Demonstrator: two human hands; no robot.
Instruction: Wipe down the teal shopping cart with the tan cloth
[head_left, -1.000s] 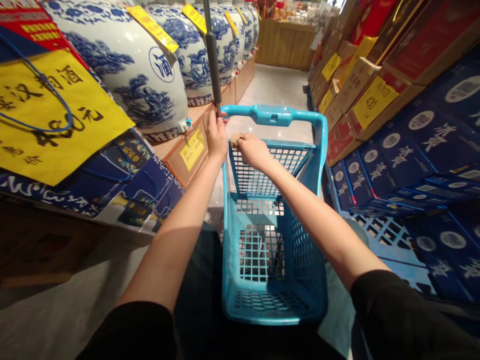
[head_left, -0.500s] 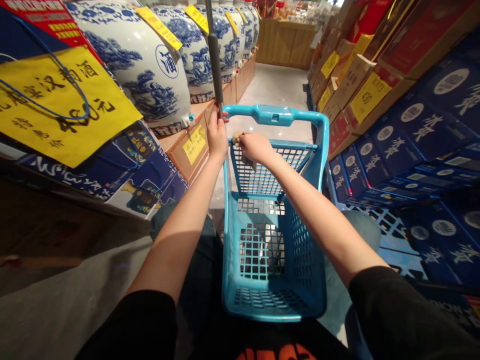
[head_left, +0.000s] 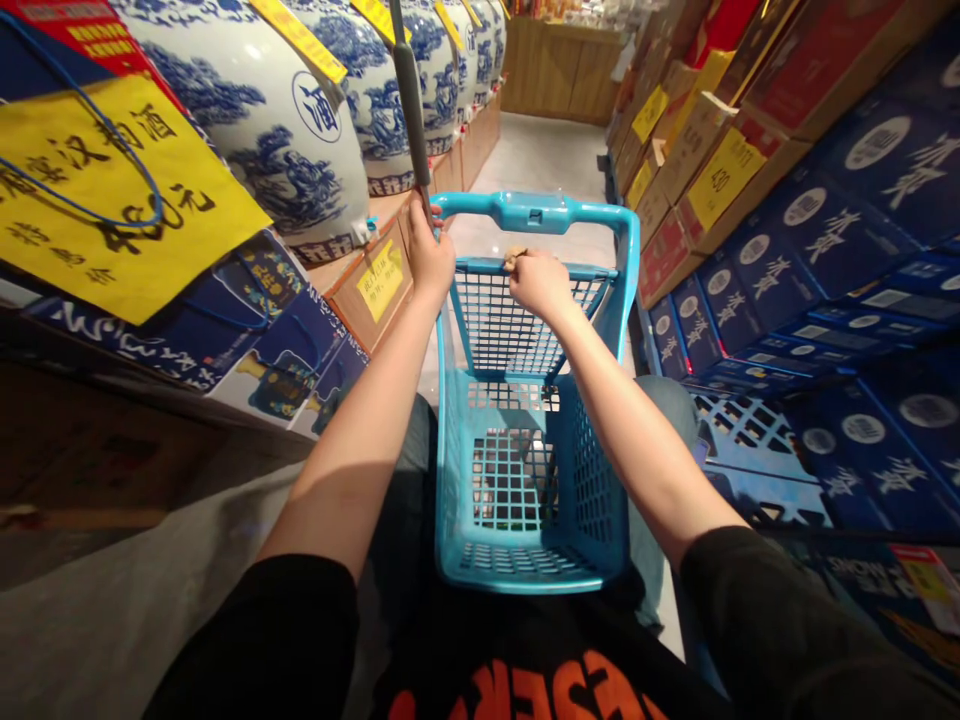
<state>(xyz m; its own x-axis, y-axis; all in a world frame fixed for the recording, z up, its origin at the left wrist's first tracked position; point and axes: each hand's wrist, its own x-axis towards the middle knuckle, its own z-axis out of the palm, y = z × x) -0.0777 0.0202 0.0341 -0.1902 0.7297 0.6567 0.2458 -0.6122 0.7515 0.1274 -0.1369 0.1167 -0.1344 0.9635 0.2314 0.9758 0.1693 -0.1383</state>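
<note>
Between my legs stands a blue plastic shopping cart (head_left: 448,480) with grid walls, its basket seen from above. My left hand (head_left: 433,255) is closed around the lower end of a thin grey pole (head_left: 411,110), beside the cart's left handle upright. The pole rises up out of view. My right hand (head_left: 541,285) is closed on a crumpled beige cloth (head_left: 514,258), pressing it to the top rim of the cart's inner grid panel (head_left: 499,315). Most of the cloth is hidden under the fingers.
Large blue-and-white porcelain jars (head_left: 262,140) line the left on brown boxes (head_left: 375,285). A yellow price sign (head_left: 82,250) is nearer. Stacked blue cartons (head_left: 817,235) and brown cartons (head_left: 686,150) border the right. A wooden counter (head_left: 559,70) closes off the aisle's far end.
My right hand has slid the cloth rightward along the panel's top rim, from near the left corner towards the middle. My left hand stays at the pole. The view has shifted slightly.
</note>
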